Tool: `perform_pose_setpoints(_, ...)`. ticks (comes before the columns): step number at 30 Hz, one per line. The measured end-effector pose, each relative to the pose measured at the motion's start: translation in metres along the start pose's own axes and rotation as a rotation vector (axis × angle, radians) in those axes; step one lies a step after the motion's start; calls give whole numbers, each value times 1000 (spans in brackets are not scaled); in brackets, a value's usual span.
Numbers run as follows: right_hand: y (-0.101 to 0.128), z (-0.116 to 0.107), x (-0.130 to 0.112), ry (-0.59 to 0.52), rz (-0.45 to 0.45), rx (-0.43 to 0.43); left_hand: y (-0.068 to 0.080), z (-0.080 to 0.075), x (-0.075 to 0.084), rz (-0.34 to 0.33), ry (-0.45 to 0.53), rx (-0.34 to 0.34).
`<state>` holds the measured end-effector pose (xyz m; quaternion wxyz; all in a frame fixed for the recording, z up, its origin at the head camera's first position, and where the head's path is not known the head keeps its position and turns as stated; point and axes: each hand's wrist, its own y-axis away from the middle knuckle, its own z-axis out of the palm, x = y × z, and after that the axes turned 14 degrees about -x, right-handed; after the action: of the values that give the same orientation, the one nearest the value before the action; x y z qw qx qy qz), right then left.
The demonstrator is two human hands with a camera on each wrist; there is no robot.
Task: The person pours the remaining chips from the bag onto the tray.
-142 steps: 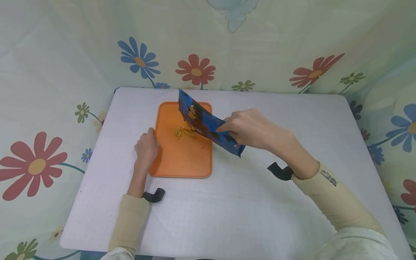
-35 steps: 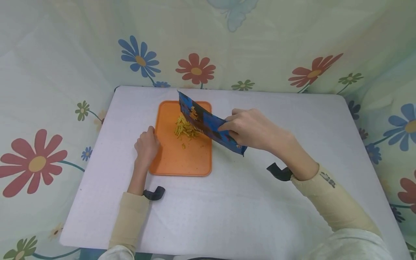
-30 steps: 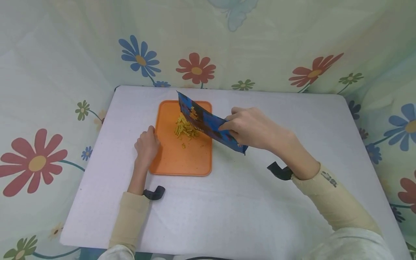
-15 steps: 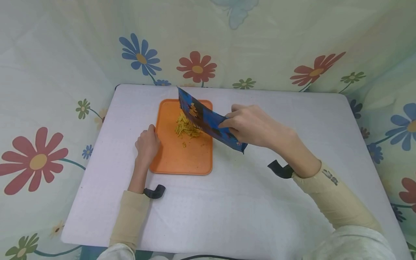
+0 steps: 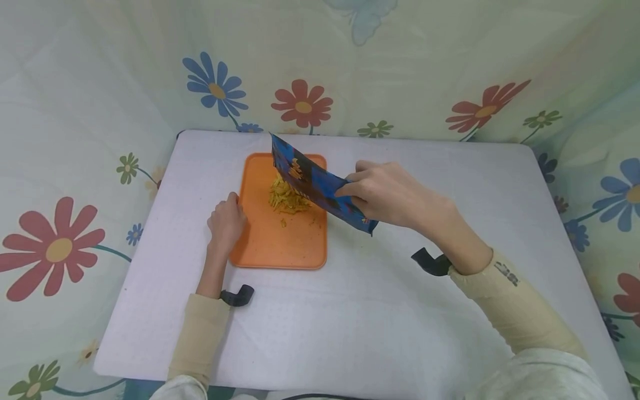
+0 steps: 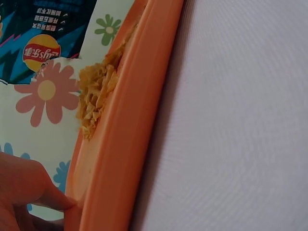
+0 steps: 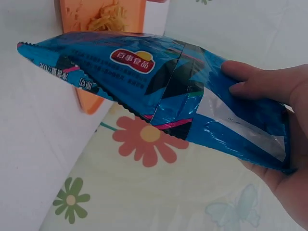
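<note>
My right hand (image 5: 387, 194) grips a blue snack bag (image 5: 315, 186) near its bottom end, tilted with its open mouth down over the orange tray (image 5: 260, 244). In the right wrist view the fingers (image 7: 255, 79) curl round the bag (image 7: 159, 82). A pile of yellow chips (image 5: 286, 197) lies on the tray under the bag's mouth, also seen as chips (image 6: 98, 94) in the left wrist view. My left hand (image 5: 226, 222) holds the tray's left rim (image 6: 130, 144), its thumb on the inside.
The tray sits on a white table (image 5: 350, 322) ringed by flowered cloth (image 5: 75, 111). Black wrist straps (image 5: 430, 262) show at both wrists. Bare table surface lies to the right and in front of the tray.
The chip pile on the tray has grown since the earliest frame. The bag has stayed tilted over the tray, its mouth edging slightly left. The left hand has not moved.
</note>
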<state>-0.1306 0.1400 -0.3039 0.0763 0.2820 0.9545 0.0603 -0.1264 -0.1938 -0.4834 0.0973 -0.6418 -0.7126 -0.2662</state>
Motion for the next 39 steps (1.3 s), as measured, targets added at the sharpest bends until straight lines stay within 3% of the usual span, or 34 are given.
perform_pose_setpoints(17, 2, 0, 0, -11, 26, -19, 0, 2, -1, 15, 6, -3)
perform_pose_setpoints(39, 1, -1, -2, -11, 30, -24, -1, 2, -1, -20, -11, -7)
